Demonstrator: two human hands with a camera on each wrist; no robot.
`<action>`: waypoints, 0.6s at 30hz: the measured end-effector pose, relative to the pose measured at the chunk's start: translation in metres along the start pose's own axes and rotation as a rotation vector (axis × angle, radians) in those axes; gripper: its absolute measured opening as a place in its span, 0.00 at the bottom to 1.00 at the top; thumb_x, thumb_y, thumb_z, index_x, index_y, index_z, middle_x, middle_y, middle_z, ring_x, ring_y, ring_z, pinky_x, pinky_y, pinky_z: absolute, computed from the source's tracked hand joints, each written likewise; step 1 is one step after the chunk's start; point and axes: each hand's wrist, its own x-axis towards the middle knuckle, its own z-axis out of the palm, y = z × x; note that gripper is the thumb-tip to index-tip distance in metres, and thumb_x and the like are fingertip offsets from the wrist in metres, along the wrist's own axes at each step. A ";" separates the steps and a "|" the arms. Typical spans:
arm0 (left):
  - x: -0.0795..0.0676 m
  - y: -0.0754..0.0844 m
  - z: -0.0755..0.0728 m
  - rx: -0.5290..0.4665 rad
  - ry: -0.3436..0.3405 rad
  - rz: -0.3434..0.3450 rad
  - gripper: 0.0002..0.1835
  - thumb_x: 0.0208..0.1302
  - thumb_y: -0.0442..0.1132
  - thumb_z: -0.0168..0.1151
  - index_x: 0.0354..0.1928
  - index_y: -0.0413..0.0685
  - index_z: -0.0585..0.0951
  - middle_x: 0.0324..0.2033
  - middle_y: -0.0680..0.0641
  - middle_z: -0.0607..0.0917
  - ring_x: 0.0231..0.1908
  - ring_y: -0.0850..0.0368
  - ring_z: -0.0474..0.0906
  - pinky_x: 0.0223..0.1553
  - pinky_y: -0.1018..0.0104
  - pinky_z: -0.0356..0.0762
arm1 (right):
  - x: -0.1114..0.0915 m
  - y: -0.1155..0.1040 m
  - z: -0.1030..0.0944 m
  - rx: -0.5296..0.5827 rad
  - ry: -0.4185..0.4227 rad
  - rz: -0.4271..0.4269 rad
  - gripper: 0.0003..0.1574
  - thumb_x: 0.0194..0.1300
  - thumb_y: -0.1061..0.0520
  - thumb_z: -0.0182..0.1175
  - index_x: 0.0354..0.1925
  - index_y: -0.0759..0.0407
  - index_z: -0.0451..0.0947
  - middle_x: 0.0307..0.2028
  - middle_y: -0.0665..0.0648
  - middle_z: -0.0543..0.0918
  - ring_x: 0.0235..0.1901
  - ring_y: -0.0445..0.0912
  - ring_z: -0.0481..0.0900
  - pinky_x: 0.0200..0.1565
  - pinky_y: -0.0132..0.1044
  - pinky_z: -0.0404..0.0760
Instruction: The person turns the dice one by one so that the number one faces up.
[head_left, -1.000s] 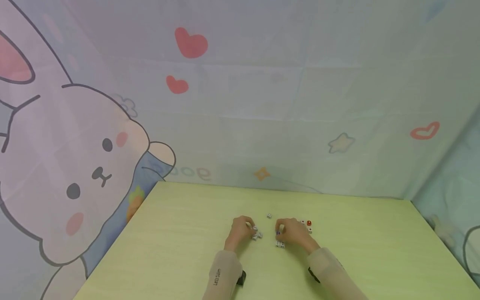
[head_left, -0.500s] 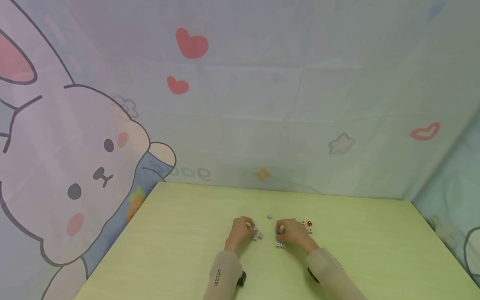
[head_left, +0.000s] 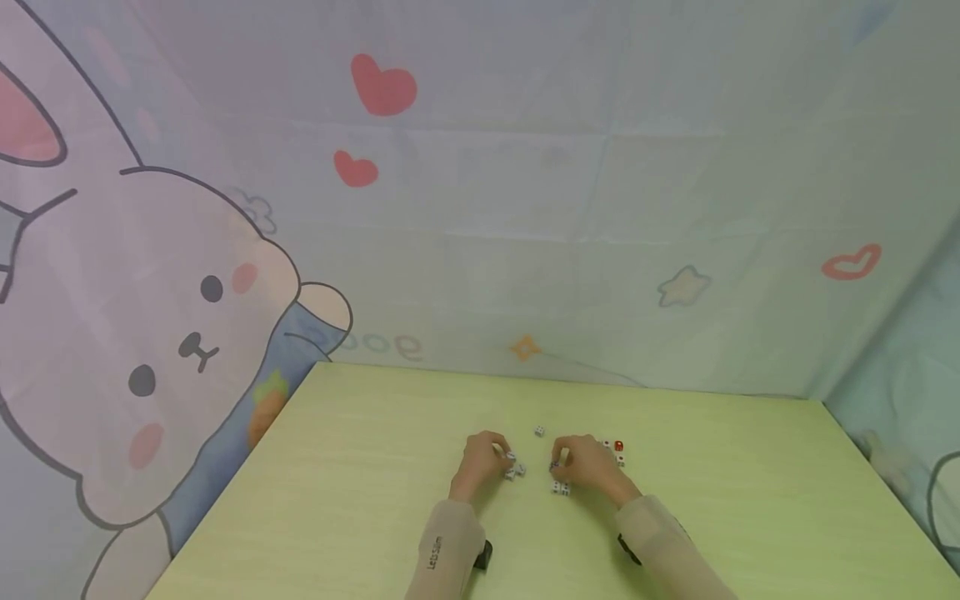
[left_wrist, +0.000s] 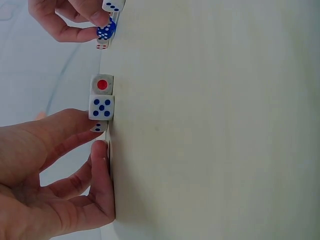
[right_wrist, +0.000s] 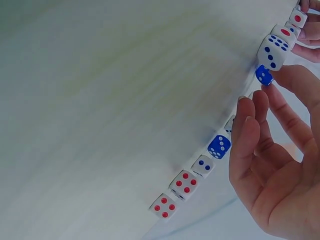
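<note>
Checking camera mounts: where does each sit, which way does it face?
Head: on head, facing forward, down at table, backdrop; left hand, right hand, sleeves show.
Left wrist: on wrist, facing dice; left hand near, right hand at top.
Right wrist: on wrist, facing dice; right hand near, left fingers upper right.
Both wrist views share the blue die the right hand pinches.

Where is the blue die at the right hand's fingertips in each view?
Head: the blue die is low, right of centre, a tiny dark spot.
Left wrist: the blue die is at upper left.
Right wrist: the blue die is at upper right, the upper of two blue ones.
Shared landmark: the right hand pinching it.
</note>
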 end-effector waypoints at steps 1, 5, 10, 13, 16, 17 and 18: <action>0.000 0.000 0.000 0.000 0.001 0.002 0.06 0.49 0.29 0.62 0.32 0.37 0.80 0.22 0.45 0.81 0.20 0.58 0.74 0.24 0.68 0.72 | 0.000 0.000 0.000 0.001 0.001 -0.004 0.07 0.48 0.56 0.66 0.27 0.51 0.75 0.19 0.48 0.77 0.16 0.40 0.69 0.17 0.33 0.65; 0.000 0.000 0.000 0.005 0.006 0.014 0.06 0.49 0.29 0.63 0.31 0.37 0.80 0.21 0.44 0.81 0.20 0.58 0.74 0.23 0.68 0.72 | 0.000 0.001 0.000 -0.002 -0.001 -0.020 0.07 0.48 0.56 0.65 0.27 0.51 0.75 0.19 0.48 0.77 0.16 0.40 0.70 0.18 0.33 0.66; 0.001 -0.001 0.000 0.000 0.004 0.012 0.06 0.49 0.29 0.62 0.31 0.37 0.80 0.21 0.44 0.81 0.20 0.59 0.74 0.23 0.69 0.72 | 0.000 0.001 0.001 -0.014 -0.003 -0.030 0.08 0.48 0.56 0.65 0.28 0.50 0.75 0.20 0.48 0.78 0.17 0.39 0.70 0.19 0.33 0.66; 0.002 -0.001 0.000 -0.002 0.003 0.006 0.06 0.49 0.29 0.63 0.31 0.38 0.80 0.21 0.44 0.81 0.20 0.58 0.74 0.23 0.68 0.72 | -0.001 0.000 0.000 -0.003 0.000 -0.032 0.08 0.48 0.56 0.65 0.27 0.51 0.75 0.20 0.49 0.78 0.17 0.40 0.70 0.19 0.33 0.66; 0.002 -0.002 0.000 -0.001 0.001 0.003 0.06 0.49 0.29 0.63 0.32 0.38 0.80 0.21 0.44 0.81 0.21 0.58 0.74 0.24 0.68 0.72 | -0.002 0.000 -0.001 0.004 0.003 -0.027 0.08 0.47 0.56 0.66 0.27 0.51 0.75 0.20 0.49 0.77 0.18 0.40 0.70 0.19 0.33 0.66; 0.002 -0.002 0.001 0.001 0.000 0.005 0.06 0.49 0.29 0.63 0.32 0.38 0.80 0.22 0.45 0.81 0.21 0.58 0.74 0.24 0.68 0.72 | -0.002 0.001 0.000 0.003 0.005 -0.028 0.08 0.47 0.57 0.66 0.27 0.51 0.75 0.20 0.49 0.78 0.18 0.40 0.70 0.19 0.33 0.66; 0.002 -0.002 0.001 0.001 0.000 0.006 0.06 0.49 0.29 0.63 0.32 0.38 0.80 0.22 0.44 0.81 0.21 0.58 0.74 0.24 0.68 0.72 | -0.002 0.001 0.000 -0.001 0.008 -0.033 0.08 0.47 0.57 0.65 0.27 0.51 0.75 0.20 0.49 0.78 0.18 0.40 0.70 0.19 0.33 0.66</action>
